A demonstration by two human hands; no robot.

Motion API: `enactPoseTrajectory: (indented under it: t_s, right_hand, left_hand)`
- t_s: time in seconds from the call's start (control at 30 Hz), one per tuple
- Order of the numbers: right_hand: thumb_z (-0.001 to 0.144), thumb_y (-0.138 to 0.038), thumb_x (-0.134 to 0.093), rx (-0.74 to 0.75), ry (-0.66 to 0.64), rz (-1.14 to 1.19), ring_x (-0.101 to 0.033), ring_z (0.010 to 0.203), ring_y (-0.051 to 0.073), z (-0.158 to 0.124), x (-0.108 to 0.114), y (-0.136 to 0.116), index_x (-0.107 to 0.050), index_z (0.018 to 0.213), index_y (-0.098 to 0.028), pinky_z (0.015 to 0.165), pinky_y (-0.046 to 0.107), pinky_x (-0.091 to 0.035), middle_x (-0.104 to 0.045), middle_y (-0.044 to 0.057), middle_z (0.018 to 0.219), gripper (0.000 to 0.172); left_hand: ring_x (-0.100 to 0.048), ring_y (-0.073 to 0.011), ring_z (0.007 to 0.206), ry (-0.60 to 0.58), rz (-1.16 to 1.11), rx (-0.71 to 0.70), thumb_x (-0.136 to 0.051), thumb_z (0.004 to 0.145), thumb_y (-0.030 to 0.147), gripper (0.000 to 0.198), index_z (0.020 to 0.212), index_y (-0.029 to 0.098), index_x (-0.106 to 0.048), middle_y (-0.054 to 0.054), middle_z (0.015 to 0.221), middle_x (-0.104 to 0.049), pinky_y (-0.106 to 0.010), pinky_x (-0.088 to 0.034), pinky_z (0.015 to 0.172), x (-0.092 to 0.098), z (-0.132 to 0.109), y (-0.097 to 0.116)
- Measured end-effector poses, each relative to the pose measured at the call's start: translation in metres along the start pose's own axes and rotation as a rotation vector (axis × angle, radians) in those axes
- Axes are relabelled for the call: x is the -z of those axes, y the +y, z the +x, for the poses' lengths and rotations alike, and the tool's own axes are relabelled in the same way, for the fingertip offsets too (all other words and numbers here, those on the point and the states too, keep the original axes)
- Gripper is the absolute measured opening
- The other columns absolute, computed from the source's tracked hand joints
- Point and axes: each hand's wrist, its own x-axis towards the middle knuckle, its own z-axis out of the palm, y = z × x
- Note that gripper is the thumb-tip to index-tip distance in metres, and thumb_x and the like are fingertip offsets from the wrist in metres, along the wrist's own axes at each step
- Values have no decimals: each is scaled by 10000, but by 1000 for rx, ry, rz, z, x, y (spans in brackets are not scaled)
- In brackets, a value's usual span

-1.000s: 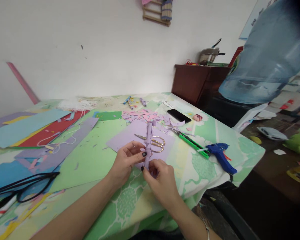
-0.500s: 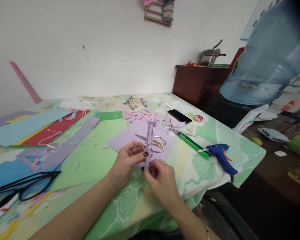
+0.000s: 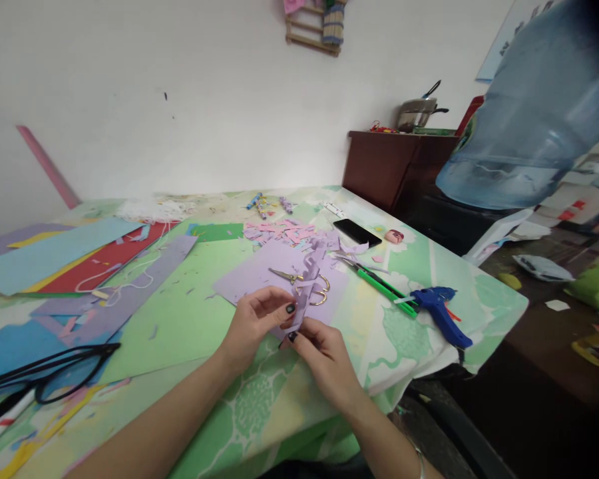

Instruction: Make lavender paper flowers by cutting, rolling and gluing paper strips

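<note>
Both of my hands pinch the lower end of a fringed lilac paper strip [image 3: 309,279] above the table. My left hand [image 3: 257,322] grips it between thumb and fingers from the left. My right hand [image 3: 324,362] pinches it from below with thumb and forefinger. The strip now hangs loose and twisted, leaning up and to the right. Behind it a lilac paper sheet [image 3: 259,274] lies flat with gold-handled scissors [image 3: 304,283] on it.
A blue glue gun [image 3: 442,313], green-handled scissors [image 3: 382,283] and a black phone [image 3: 357,231] lie to the right. Pink and lilac scraps [image 3: 284,231] sit behind. Coloured sheets [image 3: 70,256] and a black cable [image 3: 44,376] cover the left. A large water bottle [image 3: 534,113] stands at the right.
The lilac strip was a tight upright roll; it has loosened and uncoiled, now leaning to the right. My right hand has shifted slightly lower.
</note>
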Motion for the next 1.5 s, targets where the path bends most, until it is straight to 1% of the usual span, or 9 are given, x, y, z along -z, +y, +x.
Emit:
enactPoseTrajectory:
  t_s: [0.17,0.33,0.47,0.6,0.97,1.13,1.27,1.37,1.5]
  right_hand:
    - [827,-257,-488,26,-128,179,-550,695,148,0,4,-9,-662,747,-159,670,242,-436,-626,13,677,215]
    - [820,-275,-501,-46,-174,302,-556,664,141,-1,7,-6,-666,986,-161,708,251,-447,-631,7,669,261]
    - [819,-273,-518,-50,-216,375,-558,674,143,-2,7,-1,-682,986,-156,694,246,-438,-627,13,664,261]
    - [809,-218,-496,-42,-243,398,-552,670,142,-2,8,3,-696,932,-168,682,244,-418,-621,7,653,241]
    - [773,-171,-480,-50,-288,420,-516,634,128,-2,10,7,-633,681,-160,658,243,-397,-593,6,646,178]
    - [805,-220,-506,-35,-284,364,-535,660,136,-4,9,3,-683,756,-158,655,243,-413,-629,16,671,194]
    - [851,-334,-528,-10,-75,61,-600,862,188,-17,21,-6,-690,996,-186,801,297,-450,-689,56,904,264]
    - [859,-373,-495,72,187,-216,-611,911,222,-26,53,-4,-664,1041,-196,836,352,-454,-686,79,966,304]
    - [789,-387,-510,137,819,-814,-568,1004,311,-25,122,10,-668,944,-158,955,492,-369,-670,136,976,318]
  left_hand:
    - [-523,-118,517,-91,63,-4,-755,677,321,211,736,155,-639,-11,653,-593,-212,-407,447,-2,-4,2]
    - [-541,-134,699,95,84,-202,-750,691,305,222,811,168,-625,-6,753,-554,-222,-471,625,3,-3,3]
    - [-562,-147,686,-62,-57,1,-758,675,321,333,945,172,-633,-37,807,-595,-235,-468,587,6,-1,5]
    - [-540,-132,561,-199,-182,169,-780,633,309,271,803,145,-649,-44,704,-596,-233,-432,488,2,-3,9]
    - [-582,-131,586,-226,-295,251,-824,576,269,278,732,117,-651,-46,682,-617,-227,-464,538,6,-1,6]
    - [-589,-130,578,-308,-317,216,-784,642,265,234,765,115,-653,-46,714,-627,-239,-480,543,7,0,3]
    - [-619,-144,667,-307,-352,150,-776,662,236,204,795,116,-678,-49,731,-649,-237,-495,618,5,0,4]
    - [-632,-139,717,-280,-387,123,-790,647,203,202,810,124,-698,-43,764,-676,-239,-498,698,4,0,5]
    - [-623,-123,695,-246,-399,107,-802,634,198,185,776,127,-706,-35,746,-687,-233,-486,708,3,0,4]
